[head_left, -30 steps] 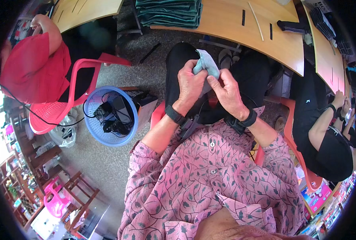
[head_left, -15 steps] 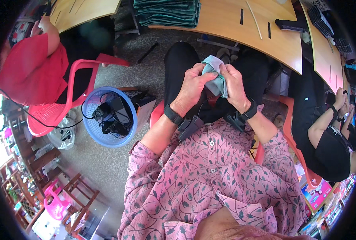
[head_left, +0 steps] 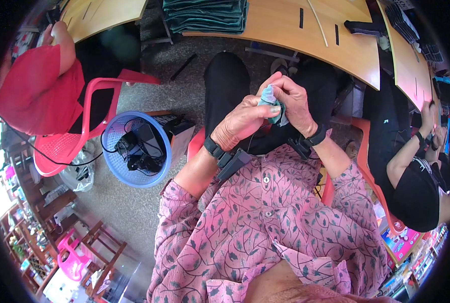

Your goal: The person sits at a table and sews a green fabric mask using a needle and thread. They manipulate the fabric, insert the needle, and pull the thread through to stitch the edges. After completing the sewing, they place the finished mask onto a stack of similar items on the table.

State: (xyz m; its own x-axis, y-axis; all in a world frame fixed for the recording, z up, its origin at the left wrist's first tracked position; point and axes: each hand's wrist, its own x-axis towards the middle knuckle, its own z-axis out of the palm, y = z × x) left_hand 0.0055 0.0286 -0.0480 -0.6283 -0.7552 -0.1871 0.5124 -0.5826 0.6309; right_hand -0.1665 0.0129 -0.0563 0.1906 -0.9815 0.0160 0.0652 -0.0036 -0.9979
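Note:
Above my lap, a small crumpled piece of pale blue-green cloth [head_left: 271, 101] is bunched between my two hands. My left hand [head_left: 243, 119] closes on its near left side, the thumb lying across it. From the other side my right hand [head_left: 294, 102] grips it with bent fingers. Much of the cloth is hidden by the fingers. Dark bands with small black devices circle both wrists.
A wooden table [head_left: 275, 30] ahead carries a stack of dark green folded cloth [head_left: 205, 16], dark strips and a thin stick. On my left stand a blue basket [head_left: 168, 151] of black cables and a red chair [head_left: 91, 108] with a person. Another person [head_left: 414, 192] sits at right.
The cloth has been gathered into a smaller bundle, and less of it shows. My hands have drawn closer together around it, with the left hand turned and lower.

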